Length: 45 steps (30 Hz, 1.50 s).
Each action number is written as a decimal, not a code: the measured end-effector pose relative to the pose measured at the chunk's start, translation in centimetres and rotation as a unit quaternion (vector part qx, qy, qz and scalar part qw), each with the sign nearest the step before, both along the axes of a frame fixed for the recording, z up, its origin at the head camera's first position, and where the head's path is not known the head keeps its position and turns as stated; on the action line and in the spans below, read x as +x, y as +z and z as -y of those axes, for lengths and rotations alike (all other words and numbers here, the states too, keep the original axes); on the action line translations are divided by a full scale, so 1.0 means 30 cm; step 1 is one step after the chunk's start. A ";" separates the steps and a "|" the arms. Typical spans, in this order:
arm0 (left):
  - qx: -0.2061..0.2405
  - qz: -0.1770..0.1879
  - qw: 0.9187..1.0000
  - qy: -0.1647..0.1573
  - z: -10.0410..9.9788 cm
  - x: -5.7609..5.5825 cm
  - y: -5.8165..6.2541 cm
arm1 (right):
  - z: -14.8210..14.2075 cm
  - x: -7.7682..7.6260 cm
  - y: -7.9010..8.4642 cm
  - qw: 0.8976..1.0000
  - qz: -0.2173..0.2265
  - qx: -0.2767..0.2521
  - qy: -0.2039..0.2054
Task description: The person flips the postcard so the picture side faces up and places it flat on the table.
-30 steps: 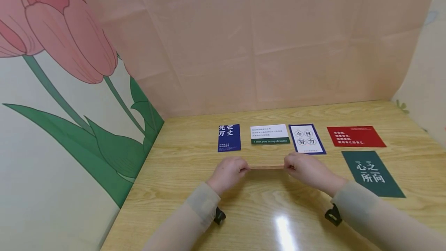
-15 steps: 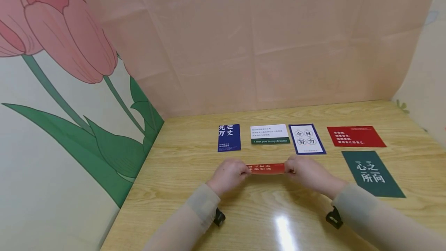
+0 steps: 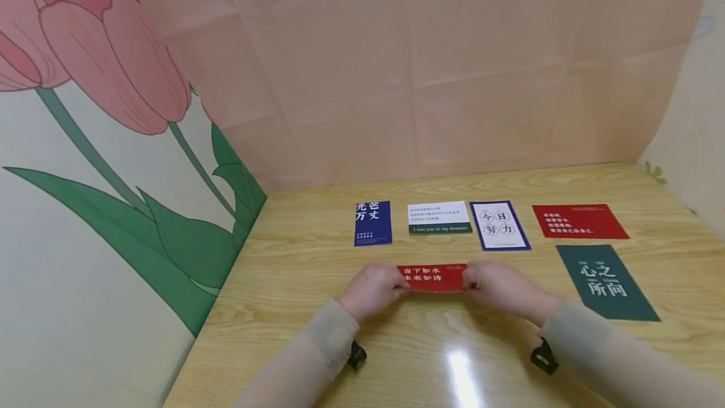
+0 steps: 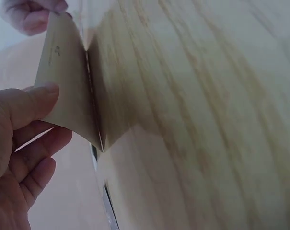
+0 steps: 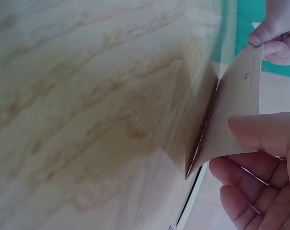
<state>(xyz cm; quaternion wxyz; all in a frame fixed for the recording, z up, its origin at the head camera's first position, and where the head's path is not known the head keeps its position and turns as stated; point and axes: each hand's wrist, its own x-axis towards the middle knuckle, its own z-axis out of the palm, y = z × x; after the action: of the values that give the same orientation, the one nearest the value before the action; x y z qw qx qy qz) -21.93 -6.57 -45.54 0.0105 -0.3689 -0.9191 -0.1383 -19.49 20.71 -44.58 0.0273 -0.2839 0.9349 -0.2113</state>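
A red card [image 3: 433, 278] with white Chinese characters is held between both hands at the middle of the table. My left hand [image 3: 375, 289] pinches its left end, and the right hand [image 3: 504, 287] pinches the right end. In the left wrist view, the card's pale back [image 4: 68, 72] stands tilted and slightly bowed, its far edge right at the wood surface. The right wrist view gives the same pale back [image 5: 238, 105], with the thumb lying on it and fingers behind. A blue-bordered white card [image 3: 501, 225] lies flat just beyond the right hand.
Along the back of the wooden table [image 3: 272, 282] lie a dark blue card [image 3: 372, 232], a white card with a green strip [image 3: 438, 216] and another red card [image 3: 580, 221]. A green card [image 3: 607, 282] lies right of the right hand. A pink cloth [image 3: 453, 80] hangs behind.
The red card has turned from edge-on to leaning back, so its printed red face now shows. Both hands have shifted down slightly with it; the cards on the table stayed put.
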 end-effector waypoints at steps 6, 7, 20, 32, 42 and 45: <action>-0.003 0.020 1.000 -0.008 -0.003 0.008 -0.007 | 0.000 -0.005 -0.022 1.000 0.013 0.014 -0.006; -0.005 0.020 1.000 -0.010 -0.004 0.009 -0.009 | 0.000 -0.006 -0.025 1.000 0.014 0.014 -0.003; -0.037 0.033 0.999 -0.018 -0.008 0.013 -0.024 | 0.012 0.004 -0.047 0.999 0.017 0.045 0.002; -0.079 0.037 0.996 -0.027 -0.012 0.014 -0.035 | 0.028 0.024 -0.028 0.998 -0.009 0.064 0.023; -0.084 0.049 0.995 -0.018 -0.013 0.020 -0.033 | 0.032 0.028 -0.029 0.998 0.004 0.066 0.014; -0.089 0.052 0.995 -0.017 -0.011 0.025 -0.032 | 0.030 0.029 -0.033 0.998 0.000 0.063 0.017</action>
<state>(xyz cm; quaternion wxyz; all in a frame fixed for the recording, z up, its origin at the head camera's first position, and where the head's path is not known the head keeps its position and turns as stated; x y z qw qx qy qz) -21.20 -6.23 -46.51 -0.0723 -0.3762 -0.9207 -0.0748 -18.63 19.81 -45.56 0.0488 -0.2978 0.9413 -0.1514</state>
